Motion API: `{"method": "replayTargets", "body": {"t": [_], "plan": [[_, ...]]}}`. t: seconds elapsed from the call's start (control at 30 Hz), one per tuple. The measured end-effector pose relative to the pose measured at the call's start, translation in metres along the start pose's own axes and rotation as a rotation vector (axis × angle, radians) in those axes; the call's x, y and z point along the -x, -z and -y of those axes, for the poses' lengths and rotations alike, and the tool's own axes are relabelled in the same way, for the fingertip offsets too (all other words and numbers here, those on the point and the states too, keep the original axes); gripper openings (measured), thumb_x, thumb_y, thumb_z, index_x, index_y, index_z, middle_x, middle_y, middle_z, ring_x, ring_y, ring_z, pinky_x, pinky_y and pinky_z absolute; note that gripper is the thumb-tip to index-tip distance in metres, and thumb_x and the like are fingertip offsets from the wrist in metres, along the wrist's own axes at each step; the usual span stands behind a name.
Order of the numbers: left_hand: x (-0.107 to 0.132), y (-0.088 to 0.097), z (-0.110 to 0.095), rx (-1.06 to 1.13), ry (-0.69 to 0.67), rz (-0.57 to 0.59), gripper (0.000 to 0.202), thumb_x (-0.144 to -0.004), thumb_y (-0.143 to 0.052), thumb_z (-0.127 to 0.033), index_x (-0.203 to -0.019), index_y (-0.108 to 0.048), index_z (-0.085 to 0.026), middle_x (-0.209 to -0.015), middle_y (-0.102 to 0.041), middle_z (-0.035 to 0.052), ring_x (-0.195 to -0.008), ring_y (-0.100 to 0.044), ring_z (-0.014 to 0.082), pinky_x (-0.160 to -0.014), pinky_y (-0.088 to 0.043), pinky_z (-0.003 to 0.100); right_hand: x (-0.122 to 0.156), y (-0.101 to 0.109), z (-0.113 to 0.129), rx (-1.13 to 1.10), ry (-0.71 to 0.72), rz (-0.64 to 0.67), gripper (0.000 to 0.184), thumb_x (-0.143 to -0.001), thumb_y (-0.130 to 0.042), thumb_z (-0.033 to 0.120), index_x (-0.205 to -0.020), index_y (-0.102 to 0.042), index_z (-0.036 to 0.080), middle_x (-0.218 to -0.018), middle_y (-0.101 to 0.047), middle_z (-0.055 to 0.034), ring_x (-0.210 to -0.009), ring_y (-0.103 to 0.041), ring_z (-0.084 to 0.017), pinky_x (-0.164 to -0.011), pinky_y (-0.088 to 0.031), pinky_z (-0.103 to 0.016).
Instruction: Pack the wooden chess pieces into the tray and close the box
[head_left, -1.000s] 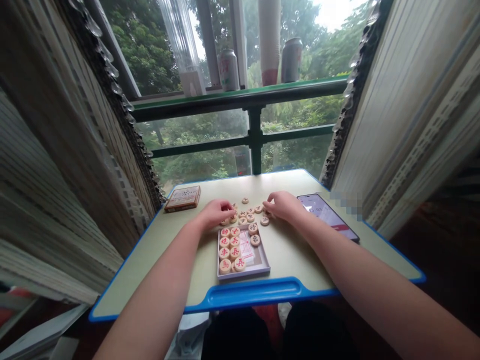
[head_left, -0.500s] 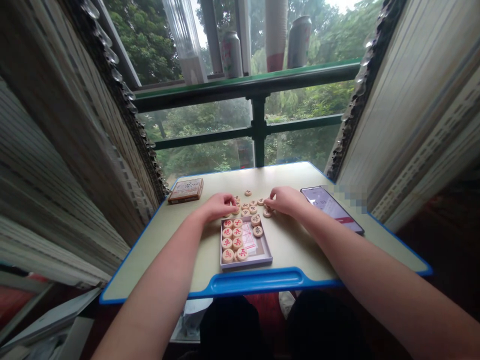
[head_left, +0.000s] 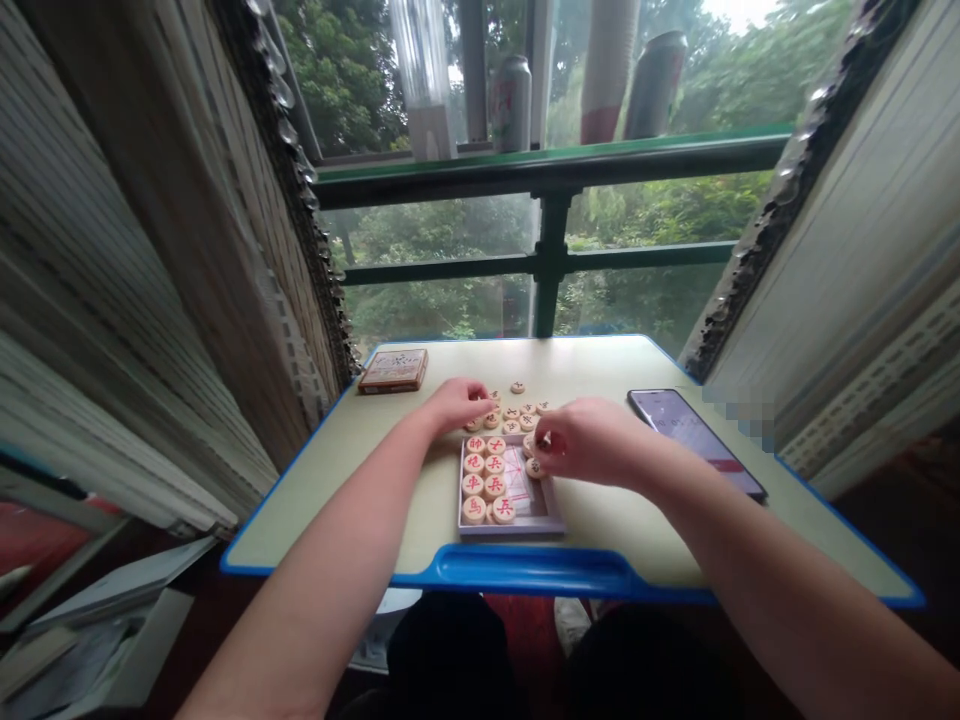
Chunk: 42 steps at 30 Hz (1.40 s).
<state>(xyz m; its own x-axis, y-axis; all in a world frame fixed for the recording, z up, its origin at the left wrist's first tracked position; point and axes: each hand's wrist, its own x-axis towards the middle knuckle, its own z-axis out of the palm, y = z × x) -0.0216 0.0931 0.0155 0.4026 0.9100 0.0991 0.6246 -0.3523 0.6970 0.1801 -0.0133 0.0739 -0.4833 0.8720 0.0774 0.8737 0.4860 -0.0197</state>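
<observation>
Round wooden chess pieces (head_left: 517, 414) lie loose on the small table (head_left: 375, 480) just beyond a shallow grey box (head_left: 550, 522). Inside the box, several pieces with red characters (head_left: 484, 477) lie in rows along its left side. My left hand (head_left: 454, 402) rests curled on the loose pieces at the box's far left corner, fingertips pinched on one. Over the box's far right corner, my right hand (head_left: 581, 445) is closed, a piece pinched in its fingertips.
A phone (head_left: 694, 437) lies screen-up on the table's right side. A flat brown box lid (head_left: 393, 369) lies at the far left corner. The table has a blue rim (head_left: 525, 570) with a groove near me. Cans and cup stacks stand on the window ledge.
My right hand has come back from the loose pieces to the box's far right corner. The left hand stays on the pile. The camera has shifted left.
</observation>
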Motion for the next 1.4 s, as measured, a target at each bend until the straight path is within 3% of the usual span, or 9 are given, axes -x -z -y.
{"method": "replayTargets", "body": {"t": [0.17,0.4,0.53,0.67,0.8,1.03,1.23,1.33,1.4], "plan": [[-0.002,-0.001,-0.001,-0.106,-0.052,-0.045,0.028,-0.071,-0.056,-0.038,-0.07,-0.066,-0.013,-0.06,-0.058,0.0004,-0.057,-0.048,0.0118,-0.054,-0.035,0.024,0.009,-0.002,0.016,0.093,0.076,0.06,0.02,-0.077,-0.05,0.032,-0.073,-0.067,0.022,-0.069,-0.068,-0.0065,-0.061,-0.059,-0.02,-0.052,-0.032,-0.028],[0.0,0.003,0.0,-0.29,-0.052,-0.035,0.032,-0.073,-0.051,-0.039,-0.068,-0.068,-0.013,-0.055,-0.058,0.0014,-0.054,-0.046,0.0124,-0.053,-0.032,0.025,0.005,-0.003,0.016,0.078,0.073,0.109,0.024,-0.076,-0.052,0.034,-0.091,-0.069,0.024,-0.077,-0.07,-0.0067,-0.069,-0.062,-0.022,-0.055,-0.035,-0.027],[0.0,0.003,-0.001,-0.275,-0.048,-0.052,0.031,-0.073,-0.051,-0.039,-0.069,-0.068,-0.014,-0.057,-0.06,0.0017,-0.055,-0.048,0.0127,-0.053,-0.032,0.024,0.006,-0.001,0.017,0.054,0.076,0.127,0.029,-0.073,-0.055,0.03,-0.099,-0.067,0.026,-0.082,-0.071,-0.0063,-0.073,-0.063,-0.022,-0.057,-0.037,-0.027],[0.001,0.002,-0.004,-0.27,-0.043,-0.054,0.029,-0.073,-0.052,-0.038,-0.068,-0.068,-0.014,-0.056,-0.06,0.0015,-0.055,-0.048,0.0126,-0.052,-0.032,0.024,0.006,-0.001,0.018,0.044,0.091,0.141,0.022,-0.072,-0.057,0.027,-0.091,-0.068,0.024,-0.082,-0.071,-0.0061,-0.072,-0.064,-0.022,-0.056,-0.036,-0.026],[0.004,0.002,-0.008,-0.255,-0.044,-0.051,0.029,-0.072,-0.053,-0.039,-0.069,-0.068,-0.014,-0.056,-0.059,0.0011,-0.054,-0.047,0.012,-0.052,-0.032,0.024,0.005,-0.002,0.016,-0.012,0.139,0.108,0.025,-0.076,-0.057,0.038,-0.096,-0.065,0.024,-0.086,-0.071,-0.0058,-0.074,-0.064,-0.022,-0.056,-0.035,-0.027],[0.004,0.005,-0.007,-0.2,-0.073,0.052,0.02,-0.063,-0.057,-0.027,-0.072,-0.069,-0.014,-0.053,-0.055,-0.0016,-0.051,-0.044,0.0108,-0.05,-0.03,0.024,0.001,-0.007,0.019,0.015,0.148,0.133,0.025,-0.079,-0.056,0.04,-0.095,-0.067,0.024,-0.085,-0.071,-0.0054,-0.072,-0.063,-0.02,-0.057,-0.034,-0.026],[0.004,0.0,-0.001,-0.191,-0.068,-0.094,0.019,-0.065,-0.054,-0.029,-0.067,-0.066,-0.015,-0.055,-0.055,-0.0014,-0.054,-0.045,0.0116,-0.054,-0.032,0.025,0.0,-0.012,0.025,0.018,0.158,0.113,0.022,-0.074,-0.058,0.033,-0.092,-0.066,0.025,-0.082,-0.07,-0.0039,-0.067,-0.061,-0.018,-0.052,-0.03,-0.025],[0.002,-0.005,0.003,-0.006,0.057,-0.319,0.016,-0.067,-0.052,-0.028,-0.063,-0.062,-0.016,-0.057,-0.054,-0.0018,-0.059,-0.046,0.0121,-0.059,-0.036,0.024,-0.001,-0.013,0.024,0.008,0.13,0.117,0.023,-0.074,-0.059,0.035,-0.093,-0.067,0.027,-0.078,-0.07,-0.0029,-0.067,-0.061,-0.018,-0.053,-0.03,-0.024],[0.001,-0.007,0.005,0.033,0.121,-0.375,0.022,-0.073,-0.046,-0.029,-0.064,-0.061,-0.015,-0.056,-0.052,-0.0012,-0.06,-0.047,0.0128,-0.058,-0.037,0.024,-0.001,-0.012,0.023,-0.009,0.114,0.096,0.022,-0.076,-0.056,0.039,-0.091,-0.068,0.027,-0.077,-0.069,-0.0034,-0.067,-0.06,-0.018,-0.053,-0.031,-0.024]]}}
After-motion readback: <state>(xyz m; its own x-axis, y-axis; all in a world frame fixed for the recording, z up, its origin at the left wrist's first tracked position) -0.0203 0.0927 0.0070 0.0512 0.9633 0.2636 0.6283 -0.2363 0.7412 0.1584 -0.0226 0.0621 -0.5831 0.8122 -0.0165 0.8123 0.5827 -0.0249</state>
